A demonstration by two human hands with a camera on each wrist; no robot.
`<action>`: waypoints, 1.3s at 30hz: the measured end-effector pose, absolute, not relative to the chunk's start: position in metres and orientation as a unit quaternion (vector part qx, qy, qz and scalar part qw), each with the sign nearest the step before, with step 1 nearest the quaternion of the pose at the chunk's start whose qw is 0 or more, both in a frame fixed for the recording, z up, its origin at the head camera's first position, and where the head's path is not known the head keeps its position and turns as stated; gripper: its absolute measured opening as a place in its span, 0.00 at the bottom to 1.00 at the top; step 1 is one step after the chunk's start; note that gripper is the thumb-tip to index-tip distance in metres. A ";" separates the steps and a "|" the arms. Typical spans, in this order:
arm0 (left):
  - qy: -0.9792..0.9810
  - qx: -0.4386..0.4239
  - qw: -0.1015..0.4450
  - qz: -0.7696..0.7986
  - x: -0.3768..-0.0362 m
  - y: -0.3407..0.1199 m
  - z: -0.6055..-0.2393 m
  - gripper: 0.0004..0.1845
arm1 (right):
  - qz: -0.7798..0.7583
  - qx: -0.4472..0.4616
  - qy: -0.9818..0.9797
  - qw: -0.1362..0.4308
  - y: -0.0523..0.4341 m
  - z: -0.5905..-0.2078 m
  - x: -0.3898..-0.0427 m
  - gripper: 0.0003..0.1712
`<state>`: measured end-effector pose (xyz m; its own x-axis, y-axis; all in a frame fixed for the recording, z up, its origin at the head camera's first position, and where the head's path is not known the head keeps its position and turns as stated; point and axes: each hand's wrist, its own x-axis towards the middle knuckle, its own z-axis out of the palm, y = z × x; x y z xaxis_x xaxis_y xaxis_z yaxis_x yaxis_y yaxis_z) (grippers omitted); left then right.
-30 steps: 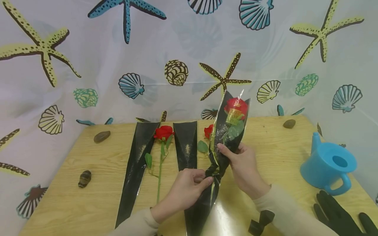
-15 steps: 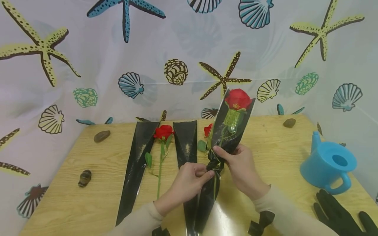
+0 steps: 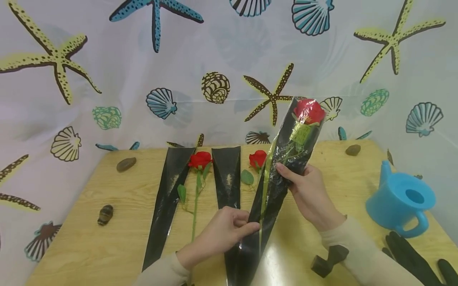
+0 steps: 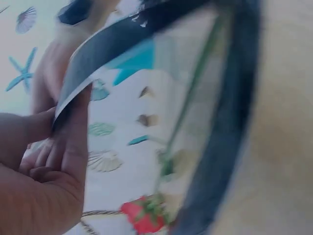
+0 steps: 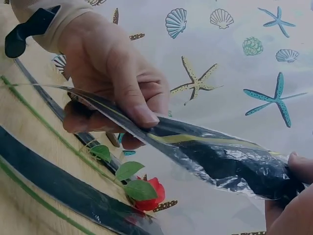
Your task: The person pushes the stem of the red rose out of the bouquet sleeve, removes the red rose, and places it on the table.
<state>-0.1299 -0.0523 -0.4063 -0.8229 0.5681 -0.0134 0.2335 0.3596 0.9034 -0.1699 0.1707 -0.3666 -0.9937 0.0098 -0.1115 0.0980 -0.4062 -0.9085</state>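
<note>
Gripping sleeved rose (image 3: 286, 167), hands (image 3: 229, 232) apart

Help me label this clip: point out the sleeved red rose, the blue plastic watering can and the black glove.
sleeved red rose (image 3: 309, 111), head view, bloom
blue plastic watering can (image 3: 395, 198), head view, body
black glove (image 3: 408, 258), head view, finger

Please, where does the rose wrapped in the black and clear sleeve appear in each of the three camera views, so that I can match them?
Head view: the wrapped rose is right of centre, tilted up to the right, held by the left hand low and the right hand higher.
Left wrist view: blurred, bloom at the bottom centre, stem running upward.
Right wrist view: only the crinkled sleeve shows, across the middle; its bloom is not seen.
Shared landmark: the seashell curtain.
</note>
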 end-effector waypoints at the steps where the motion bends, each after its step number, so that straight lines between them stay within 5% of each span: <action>1: 0.809 0.245 0.166 0.509 -0.130 -0.053 -0.403 0.27 | -0.838 0.047 0.543 0.029 0.171 -0.365 -0.170 0.31; 13: 0.792 0.245 0.152 0.538 -0.138 -0.048 -0.379 0.16 | -0.824 0.021 0.563 0.055 0.163 -0.354 -0.160 0.30; 25: 0.760 0.235 0.251 0.551 -0.131 -0.062 -0.385 0.05 | -0.836 0.044 0.546 0.033 0.185 -0.346 -0.172 0.32; 32: 0.788 0.209 0.216 0.537 -0.128 -0.059 -0.386 0.31 | -0.826 0.059 0.561 0.016 0.182 -0.350 -0.171 0.34; 39: 0.786 0.221 0.181 0.548 -0.124 -0.055 -0.383 0.18 | -0.805 0.055 0.590 0.006 0.173 -0.355 -0.163 0.33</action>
